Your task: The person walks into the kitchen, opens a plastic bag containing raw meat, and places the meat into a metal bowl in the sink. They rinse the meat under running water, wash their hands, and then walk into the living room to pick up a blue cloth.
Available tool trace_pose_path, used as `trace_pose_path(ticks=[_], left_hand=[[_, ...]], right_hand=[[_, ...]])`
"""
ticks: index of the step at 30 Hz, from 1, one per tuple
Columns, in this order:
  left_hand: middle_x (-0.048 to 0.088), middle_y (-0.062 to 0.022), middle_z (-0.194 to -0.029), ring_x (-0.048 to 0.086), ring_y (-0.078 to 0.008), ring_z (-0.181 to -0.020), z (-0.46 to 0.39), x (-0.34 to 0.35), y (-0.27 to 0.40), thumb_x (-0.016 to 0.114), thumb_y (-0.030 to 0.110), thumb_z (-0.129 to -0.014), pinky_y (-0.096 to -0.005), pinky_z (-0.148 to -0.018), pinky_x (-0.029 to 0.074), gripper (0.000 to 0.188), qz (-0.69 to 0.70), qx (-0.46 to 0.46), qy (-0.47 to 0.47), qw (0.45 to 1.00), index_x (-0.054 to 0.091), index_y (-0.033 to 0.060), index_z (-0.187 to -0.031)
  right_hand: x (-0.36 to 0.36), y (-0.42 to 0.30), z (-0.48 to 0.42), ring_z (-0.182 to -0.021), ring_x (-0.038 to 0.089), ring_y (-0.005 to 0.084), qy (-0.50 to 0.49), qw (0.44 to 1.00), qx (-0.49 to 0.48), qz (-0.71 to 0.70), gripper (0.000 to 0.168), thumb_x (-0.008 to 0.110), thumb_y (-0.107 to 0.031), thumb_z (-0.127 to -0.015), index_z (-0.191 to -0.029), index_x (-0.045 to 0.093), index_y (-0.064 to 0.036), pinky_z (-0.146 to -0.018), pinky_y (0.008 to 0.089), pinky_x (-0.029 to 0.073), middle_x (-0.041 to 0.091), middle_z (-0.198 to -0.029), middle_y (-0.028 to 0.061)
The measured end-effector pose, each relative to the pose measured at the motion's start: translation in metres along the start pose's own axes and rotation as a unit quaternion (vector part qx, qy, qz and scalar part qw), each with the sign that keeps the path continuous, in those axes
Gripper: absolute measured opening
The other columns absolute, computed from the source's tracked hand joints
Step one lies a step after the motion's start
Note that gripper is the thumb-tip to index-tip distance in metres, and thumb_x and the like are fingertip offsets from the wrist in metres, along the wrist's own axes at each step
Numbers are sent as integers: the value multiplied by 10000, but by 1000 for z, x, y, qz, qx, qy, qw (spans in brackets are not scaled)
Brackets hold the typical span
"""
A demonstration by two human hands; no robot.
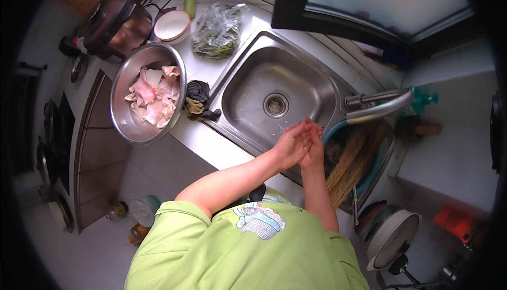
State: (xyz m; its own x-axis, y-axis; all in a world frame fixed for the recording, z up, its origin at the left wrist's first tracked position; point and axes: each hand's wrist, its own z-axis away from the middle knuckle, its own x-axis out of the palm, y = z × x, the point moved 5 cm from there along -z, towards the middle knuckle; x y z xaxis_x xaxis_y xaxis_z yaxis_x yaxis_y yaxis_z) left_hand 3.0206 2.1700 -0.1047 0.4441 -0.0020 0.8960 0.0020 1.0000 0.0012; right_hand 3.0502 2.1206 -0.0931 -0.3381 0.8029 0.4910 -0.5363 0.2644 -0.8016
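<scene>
My left hand (293, 144) and my right hand (315, 147) are pressed together over the near right corner of the stainless steel sink (247, 80). The palms face partly up, and nothing shows in them. Overlapping fingertips hide one another. Below them, the basin holds no standing water, and a few pale flecks lie near the drain strainer (276, 105). To the right, the curved faucet (380, 105) is swung away from the basin, with no stream visible. Beneath its spout sits a teal tub (381, 159) with bundled straw-like fibre (348, 159) inside.
Left of the sink, a steel bowl (123, 92) holds pale raw meat pieces (152, 92), beside dark crumpled cloths (197, 92). Behind are a bag of greens (218, 36), white bowls (172, 25), a green gourd-like vegetable (190, 2) and a dark cooker (119, 26). An open window sash (293, 2) juts overhead.
</scene>
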Motion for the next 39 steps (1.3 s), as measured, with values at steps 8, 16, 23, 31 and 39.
trace_pose_path(ticks=[8,16,23,31,39], left_hand=[[503,-159,-1234,484,-238,-1176,31,-22,29,542,235,-875,-318,-1003,366,508,-505,197,5,840,370,-31,-1272],[420,-252,-1311,446,-325,-1220,57,-46,62,429,257,-933,-360,-1021,347,646,-705,216,5,676,98,-49,-1397],[562,-123,-1201,537,-212,-1128,119,64,128,485,289,-948,-342,-985,395,432,-447,123,-289,838,454,17,-1283],[549,-170,-1182,524,-336,-1100,96,-37,132,656,275,-771,-410,-964,402,528,-803,217,28,555,489,60,-1224],[582,-162,-1101,544,-265,-1104,114,-40,98,611,204,-787,-368,-943,426,421,-652,189,43,733,527,18,-1155]], right_hand=[[27,59,-10,-653,546,186,50,976,133,-164,228,577,-290,-895,-914,549,-65,-632,338,490,556,-766,43],[51,74,-4,-623,553,189,176,975,127,53,248,554,-320,-908,-898,533,-73,-607,336,492,553,-742,48],[126,-41,35,-1049,565,242,-125,991,-19,-52,341,420,-284,-959,-1200,505,-58,-869,357,469,571,-1169,129],[7,43,5,-889,592,147,74,836,-173,515,289,605,-119,-865,-1139,559,-40,-716,248,475,595,-1048,52],[42,66,42,-975,601,205,78,980,126,131,324,514,-266,-933,-1145,527,-20,-751,324,516,593,-1101,124]])
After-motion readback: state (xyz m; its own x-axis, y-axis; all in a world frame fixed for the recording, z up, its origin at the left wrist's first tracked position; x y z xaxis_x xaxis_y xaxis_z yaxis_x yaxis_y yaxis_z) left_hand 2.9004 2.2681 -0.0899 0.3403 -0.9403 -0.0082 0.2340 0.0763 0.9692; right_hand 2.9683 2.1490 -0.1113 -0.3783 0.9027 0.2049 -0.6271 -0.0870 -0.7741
